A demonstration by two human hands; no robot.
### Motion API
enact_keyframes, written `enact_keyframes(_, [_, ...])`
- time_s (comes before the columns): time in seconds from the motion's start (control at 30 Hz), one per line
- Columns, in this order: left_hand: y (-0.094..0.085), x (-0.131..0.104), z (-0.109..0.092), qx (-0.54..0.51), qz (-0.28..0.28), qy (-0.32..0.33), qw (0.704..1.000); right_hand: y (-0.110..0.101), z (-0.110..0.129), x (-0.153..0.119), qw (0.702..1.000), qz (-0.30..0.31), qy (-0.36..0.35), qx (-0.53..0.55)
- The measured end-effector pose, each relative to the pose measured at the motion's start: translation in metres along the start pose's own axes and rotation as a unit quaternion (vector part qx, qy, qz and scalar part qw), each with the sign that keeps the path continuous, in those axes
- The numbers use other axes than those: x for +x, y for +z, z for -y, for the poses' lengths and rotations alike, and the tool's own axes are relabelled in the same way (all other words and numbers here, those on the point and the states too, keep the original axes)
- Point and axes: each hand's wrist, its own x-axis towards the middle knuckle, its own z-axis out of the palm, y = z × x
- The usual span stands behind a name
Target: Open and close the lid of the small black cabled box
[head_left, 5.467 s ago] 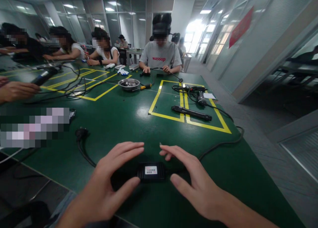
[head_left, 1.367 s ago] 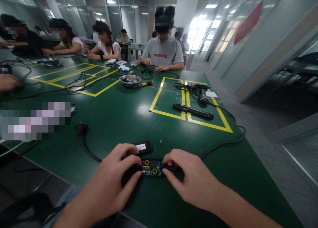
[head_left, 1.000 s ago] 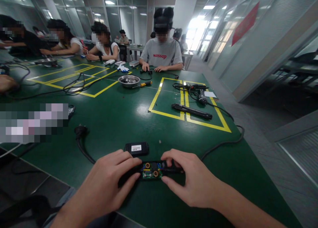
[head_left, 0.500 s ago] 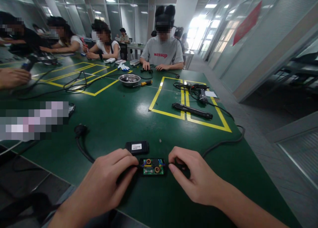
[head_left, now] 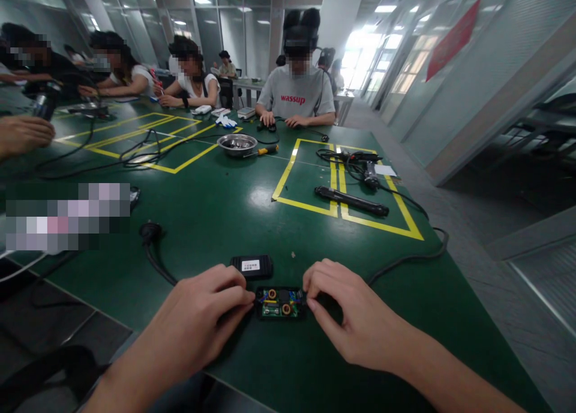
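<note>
A small black case (head_left: 279, 314) lies open on the green table, with a circuit board (head_left: 279, 303) and copper coils showing inside. My left hand (head_left: 209, 308) is closed at the case's left end, fingertips pinched where a cable enters. At the right end my right hand (head_left: 344, 311) pinches the other cable, its thumb and forefinger against the case. Both cable ends are mostly hidden by my fingers. Just behind the case lies a black cover (head_left: 252, 266) with a white label. A black plug (head_left: 150, 232) on a thick cable rests farther left.
A metal bowl (head_left: 237, 144) and a yellow-handled screwdriver (head_left: 267, 150) lie mid-table. Within yellow tape at right are a black rod (head_left: 351, 201) and a cabled tool (head_left: 369, 176). Another person's hand (head_left: 27, 135) is at the left edge; a person (head_left: 297, 95) sits opposite.
My right fingertips have come closer to the case's right end. The board sits lower and darker inside the case. At the left, the other person's tool has tilted. The whole view has shifted slightly.
</note>
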Motion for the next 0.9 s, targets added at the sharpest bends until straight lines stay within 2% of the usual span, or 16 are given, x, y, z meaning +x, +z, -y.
enact_keyframes(0.13, [-0.002, 0.006, 0.000, 0.004, -0.031, -0.007, 0.999, 0.001, 0.002, 0.001, 1.000, -0.001, 0.001, -0.006])
enact_keyframes(0.23, [0.007, 0.009, 0.012, 0.015, -0.076, -0.044, 0.996, 0.002, 0.001, 0.002, 1.000, -0.010, -0.007, -0.007])
enact_keyframes(0.37, [0.018, 0.009, 0.028, 0.023, -0.042, -0.100, 0.994, 0.004, 0.000, 0.002, 1.000, -0.021, -0.014, -0.003])
enact_keyframes(0.43, [0.018, 0.008, 0.028, 0.004, -0.054, -0.104, 0.993, 0.006, -0.001, 0.002, 0.999, -0.030, -0.016, 0.004])
enact_keyframes(0.53, [0.012, 0.007, 0.014, -0.049, -0.080, -0.063, 0.994, 0.009, -0.002, 0.001, 0.999, -0.033, -0.017, 0.007])
enact_keyframes(0.6, [0.010, 0.007, 0.002, -0.090, -0.052, -0.024, 0.994, 0.011, -0.002, 0.000, 1.000, -0.028, -0.010, 0.000])
enact_keyframes(0.7, [0.014, 0.009, -0.010, -0.102, -0.002, -0.002, 0.995, 0.011, -0.003, -0.001, 0.999, -0.035, 0.018, -0.003])
enact_keyframes(0.8, [0.022, 0.010, -0.011, -0.078, 0.022, 0.002, 0.997, 0.008, -0.002, -0.002, 0.998, -0.036, 0.042, 0.005])
enact_keyframes(0.9, [0.026, 0.009, -0.008, -0.052, 0.026, 0.008, 0.998, 0.006, 0.000, -0.002, 0.999, -0.028, 0.025, 0.019])
